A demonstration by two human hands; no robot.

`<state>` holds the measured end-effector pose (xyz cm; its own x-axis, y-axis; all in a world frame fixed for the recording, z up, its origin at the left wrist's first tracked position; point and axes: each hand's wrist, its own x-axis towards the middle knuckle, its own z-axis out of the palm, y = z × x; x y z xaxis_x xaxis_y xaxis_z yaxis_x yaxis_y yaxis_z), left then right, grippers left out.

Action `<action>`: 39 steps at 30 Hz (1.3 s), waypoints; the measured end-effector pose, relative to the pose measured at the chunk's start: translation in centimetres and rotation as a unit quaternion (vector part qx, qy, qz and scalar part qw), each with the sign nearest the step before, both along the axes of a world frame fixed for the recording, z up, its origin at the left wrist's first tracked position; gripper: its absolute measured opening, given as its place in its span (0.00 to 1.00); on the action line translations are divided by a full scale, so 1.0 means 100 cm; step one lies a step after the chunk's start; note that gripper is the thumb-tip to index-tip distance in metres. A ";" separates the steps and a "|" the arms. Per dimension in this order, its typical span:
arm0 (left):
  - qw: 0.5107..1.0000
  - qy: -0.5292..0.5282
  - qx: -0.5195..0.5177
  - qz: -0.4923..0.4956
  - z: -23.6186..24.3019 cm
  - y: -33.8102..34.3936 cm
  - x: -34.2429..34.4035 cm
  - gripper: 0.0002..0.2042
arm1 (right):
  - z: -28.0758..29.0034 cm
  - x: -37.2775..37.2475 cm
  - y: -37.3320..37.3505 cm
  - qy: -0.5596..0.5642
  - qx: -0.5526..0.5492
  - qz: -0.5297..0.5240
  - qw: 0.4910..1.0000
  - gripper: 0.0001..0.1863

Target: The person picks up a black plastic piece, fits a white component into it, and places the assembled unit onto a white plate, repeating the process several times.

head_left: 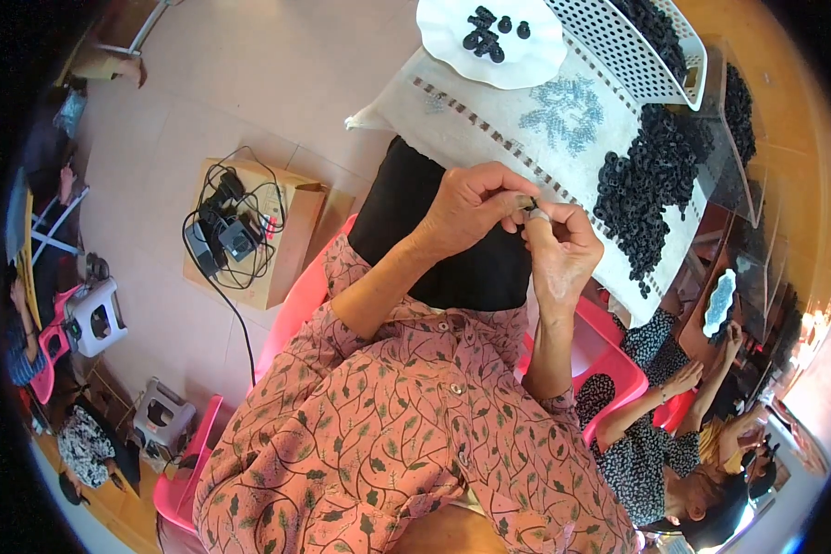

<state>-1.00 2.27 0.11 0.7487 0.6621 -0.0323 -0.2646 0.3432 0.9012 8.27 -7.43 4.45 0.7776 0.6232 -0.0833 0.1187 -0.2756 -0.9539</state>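
My left hand and my right hand meet above my lap, at the near edge of a white cloth. Between their pinched fingertips is a small black part, mostly covered by the fingers. A pale wrap shows around a digit of my right hand. To the right of the hands, a large heap of small black ring-like parts lies on the cloth. Farther away, a patch of small clear bluish pieces is spread out. Several black parts sit on a white scalloped plate.
A white perforated basket of black parts stands at the far right, beside a clear bin. On the floor to the left, a cardboard box carries tangled black cables and adapters. Co-workers sit at right, near a small white tray.
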 end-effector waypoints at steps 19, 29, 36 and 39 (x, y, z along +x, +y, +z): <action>0.998 0.025 -0.053 -0.033 0.010 0.010 -0.007 0.06 | -0.006 -0.004 0.000 -0.106 0.028 0.024 0.994 0.05; 0.990 0.042 0.128 0.047 0.014 0.002 -0.003 0.04 | -0.001 -0.008 0.003 -0.032 0.021 -0.018 0.999 0.04; 0.999 0.026 0.015 0.028 0.005 0.001 -0.002 0.06 | 0.010 -0.003 0.008 0.079 0.003 -0.007 0.997 0.02; 0.997 -0.019 -0.074 -0.014 0.004 0.005 -0.003 0.07 | 0.008 0.000 0.005 0.093 0.014 0.000 0.996 0.03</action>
<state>-1.34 2.74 0.50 0.7698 0.6304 -0.1002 -0.2852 0.4801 0.8295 8.27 -6.95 5.24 0.7505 0.6271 -0.2086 -0.0613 -0.2481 -0.9668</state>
